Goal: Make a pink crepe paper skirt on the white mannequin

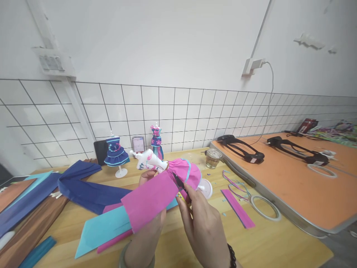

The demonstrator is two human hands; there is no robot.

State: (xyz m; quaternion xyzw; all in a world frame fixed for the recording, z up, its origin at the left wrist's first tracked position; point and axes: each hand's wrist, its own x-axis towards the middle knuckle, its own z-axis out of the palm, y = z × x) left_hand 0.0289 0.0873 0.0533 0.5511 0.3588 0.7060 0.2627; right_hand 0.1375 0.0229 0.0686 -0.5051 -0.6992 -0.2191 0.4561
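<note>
My left hand [147, 176] is closed around a small white dress form [152, 160] that lies tilted on its side. Much of this hand is hidden behind a piece of pink crepe paper [152, 197] hanging at the form's waist. The form wears a gathered pink skirt [185, 171] with a light blue band, and its round white base [206, 188] points right. In my right hand [202, 219] is a pair of small scissors [178, 181] with dark blades, touching the pink paper at the skirt's waist. Something yellow and patterned shows below the blades.
Two dressed mini forms, one in blue [113, 150] and one in pink and blue [156, 141], stand behind. Blue crepe paper [92, 186] and turquoise paper [106, 227] lie left. To the right are a glass cup [213, 159], a pink strip [237, 208] and a tape roll [264, 208].
</note>
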